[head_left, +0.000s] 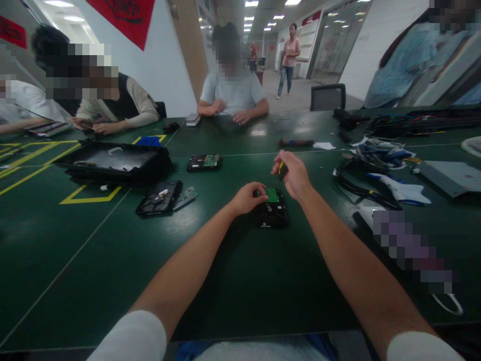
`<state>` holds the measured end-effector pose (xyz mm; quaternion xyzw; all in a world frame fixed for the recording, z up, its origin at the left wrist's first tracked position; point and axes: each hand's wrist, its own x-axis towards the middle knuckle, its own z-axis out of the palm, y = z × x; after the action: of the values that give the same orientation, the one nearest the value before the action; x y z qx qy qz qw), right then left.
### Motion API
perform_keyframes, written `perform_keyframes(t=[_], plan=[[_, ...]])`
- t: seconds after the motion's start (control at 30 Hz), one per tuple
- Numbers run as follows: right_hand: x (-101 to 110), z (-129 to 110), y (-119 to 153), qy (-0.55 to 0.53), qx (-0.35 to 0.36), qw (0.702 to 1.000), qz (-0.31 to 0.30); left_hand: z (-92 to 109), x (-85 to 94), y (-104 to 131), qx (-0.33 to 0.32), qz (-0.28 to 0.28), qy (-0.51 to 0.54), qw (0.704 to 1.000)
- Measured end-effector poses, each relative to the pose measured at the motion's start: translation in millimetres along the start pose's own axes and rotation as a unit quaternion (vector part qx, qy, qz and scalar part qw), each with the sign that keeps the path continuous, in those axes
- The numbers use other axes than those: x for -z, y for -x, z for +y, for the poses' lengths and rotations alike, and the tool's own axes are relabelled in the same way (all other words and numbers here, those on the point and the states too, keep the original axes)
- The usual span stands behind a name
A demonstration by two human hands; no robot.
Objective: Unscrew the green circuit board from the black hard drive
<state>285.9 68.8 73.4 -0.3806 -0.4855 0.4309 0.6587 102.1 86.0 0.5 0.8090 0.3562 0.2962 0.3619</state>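
Observation:
A black hard drive (272, 215) with a green circuit board lies on the table in front of me. My left hand (250, 198) is closed on its far left part, thumb over the circuit board and the other fingers curled at the edge. Just above and to the right of the drive, my right hand (293, 175) is raised, its fingers closed around a small screwdriver (281, 171) with a yellow and dark handle. Most of that tool is hidden by the fingers, and its tip does not show clearly.
Another hard drive (204, 162) lies farther back. Left of me are an opened drive case (159, 198), a loose circuit board (185, 197) and a black tray (116, 163). Cables (383, 153), a grey metal box (453, 176) and an electric screwdriver (295, 143) lie rightward. People sit opposite.

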Motion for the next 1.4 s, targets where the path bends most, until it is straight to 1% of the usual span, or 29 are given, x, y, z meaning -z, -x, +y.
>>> perform_keyframes(t=[0.1, 0.23, 0.4, 0.53, 0.73, 0.87, 1.03, 1.2, 1.3, 1.4], plan=[[-0.6, -3.4, 0.6, 0.006, -0.008, 1.0, -0.013, 1.6, 0.6, 0.1, 0.003, -0.002, -0.004, 1.0], [2.1, -6.9, 0.0, 0.018, -0.004, 1.0, -0.012, 0.3, 0.5, 0.0, -0.003, 0.002, -0.006, 1.0], [4.3, -6.1, -1.3, -0.006, -0.018, 1.0, -0.005, -3.8, -0.5, -0.6, -0.014, 0.002, -0.006, 1.0], [1.6, -7.3, 0.9, -0.013, -0.024, 1.0, -0.002, -3.6, -1.0, -0.8, -0.007, 0.001, -0.003, 1.0], [0.2, -11.7, 3.7, -0.031, -0.037, 0.998, -0.035, -5.0, -1.4, -0.3, -0.011, 0.001, 0.002, 1.0], [2.2, -9.4, 1.4, -0.034, -0.04, 0.998, -0.032, -7.5, -2.0, -1.0, -0.015, 0.001, 0.004, 1.0], [5.6, -6.2, -1.7, -0.001, -0.04, 0.999, -0.027, -9.3, -2.4, -1.7, -0.014, -0.001, 0.008, 1.0], [5.7, -7.3, -0.4, 0.045, -0.01, 0.998, -0.029, -9.6, -2.7, -1.6, -0.009, 0.0, 0.009, 1.0], [3.0, -9.4, 2.2, 0.019, -0.017, 0.999, -0.022, -9.6, -3.0, -1.8, -0.008, 0.0, 0.01, 1.0], [-0.5, -11.8, 4.7, -0.02, -0.051, 0.998, -0.041, -9.8, -3.0, -2.0, -0.009, 0.0, 0.01, 1.0]])
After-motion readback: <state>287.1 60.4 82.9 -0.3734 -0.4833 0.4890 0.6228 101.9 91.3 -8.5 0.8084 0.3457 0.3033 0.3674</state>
